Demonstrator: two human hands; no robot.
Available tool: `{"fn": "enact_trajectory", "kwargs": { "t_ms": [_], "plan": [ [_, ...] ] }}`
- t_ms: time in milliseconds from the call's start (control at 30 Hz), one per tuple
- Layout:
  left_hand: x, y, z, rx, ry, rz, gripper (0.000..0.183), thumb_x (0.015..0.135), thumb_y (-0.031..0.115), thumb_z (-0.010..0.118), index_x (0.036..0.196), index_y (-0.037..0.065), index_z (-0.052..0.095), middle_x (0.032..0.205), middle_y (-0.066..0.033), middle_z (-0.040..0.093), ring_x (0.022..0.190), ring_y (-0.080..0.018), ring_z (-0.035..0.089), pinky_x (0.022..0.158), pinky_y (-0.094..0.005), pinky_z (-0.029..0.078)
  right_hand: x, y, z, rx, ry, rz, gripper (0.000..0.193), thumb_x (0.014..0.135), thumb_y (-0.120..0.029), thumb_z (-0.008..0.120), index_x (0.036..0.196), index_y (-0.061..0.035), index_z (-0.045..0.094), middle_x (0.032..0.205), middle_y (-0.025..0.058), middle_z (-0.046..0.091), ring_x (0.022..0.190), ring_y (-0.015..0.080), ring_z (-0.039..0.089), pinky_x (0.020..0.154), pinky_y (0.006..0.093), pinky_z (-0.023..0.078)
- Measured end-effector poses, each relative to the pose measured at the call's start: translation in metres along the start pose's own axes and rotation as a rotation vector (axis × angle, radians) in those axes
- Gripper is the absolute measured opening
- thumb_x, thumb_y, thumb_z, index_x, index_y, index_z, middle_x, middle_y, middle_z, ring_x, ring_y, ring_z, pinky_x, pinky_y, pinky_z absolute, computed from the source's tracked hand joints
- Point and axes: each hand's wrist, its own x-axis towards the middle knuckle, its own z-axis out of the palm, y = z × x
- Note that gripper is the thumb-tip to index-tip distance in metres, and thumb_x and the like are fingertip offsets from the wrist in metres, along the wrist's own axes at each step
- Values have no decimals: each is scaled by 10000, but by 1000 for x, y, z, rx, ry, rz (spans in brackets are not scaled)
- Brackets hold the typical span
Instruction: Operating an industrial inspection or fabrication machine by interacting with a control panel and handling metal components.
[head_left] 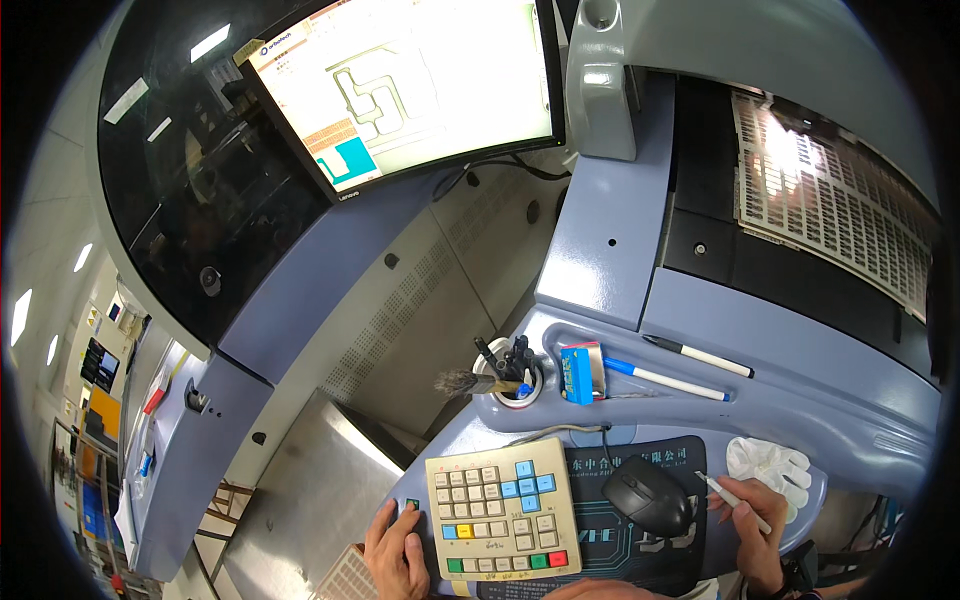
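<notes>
My left hand point(396, 552) rests at the console's edge, left of a beige keypad point(500, 510). Its fingers are apart, and one fingertip is at a small green button point(412, 504). In my right hand point(757, 540) a slim white pen point(738, 501) is pinched, its tip pointing up and left over the edge of a dark mouse pad point(690, 460). Between keypad and pen sits a black mouse point(648, 497), untouched. A white glove point(768, 468) lies just beyond my right hand.
A cup point(520, 397) holds a brush and pens. Beside it are a blue box point(577, 375), a blue-capped marker point(670, 380) and a black-capped marker point(700, 357). A lit patterned panel point(830, 210) lies in the machine at right. The monitor point(440, 90) shows an outlined shape.
</notes>
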Motion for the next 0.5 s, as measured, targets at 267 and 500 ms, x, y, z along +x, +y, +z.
{"fn": "enact_trajectory", "kwargs": {
  "t_ms": [267, 500],
  "plan": [
    [5, 6, 1, 26, 135, 83, 270, 950, 120, 495, 1078, -28, 681, 1137, -179, 686, 1218, -390, 553, 1028, -466, 416, -14, 15, -12, 40, 9, 180, 309, 918, -125, 572, 1179, 39, 601, 910, 132, 652, 799, 159, 602, 702, 271, 456],
    [2, -5, 4, 11, 150, 197, 231, 916, 63, 534, 1081, -10, 679, 1115, -160, 689, 1176, -389, 566, 1014, -463, 428, 1, -1, 3, -204, -5, -135, 351, 773, -40, 654, 1109, 64, 670, 1064, 190, 672, 918, 224, 622, 791, 317, 500]
  ]
}}
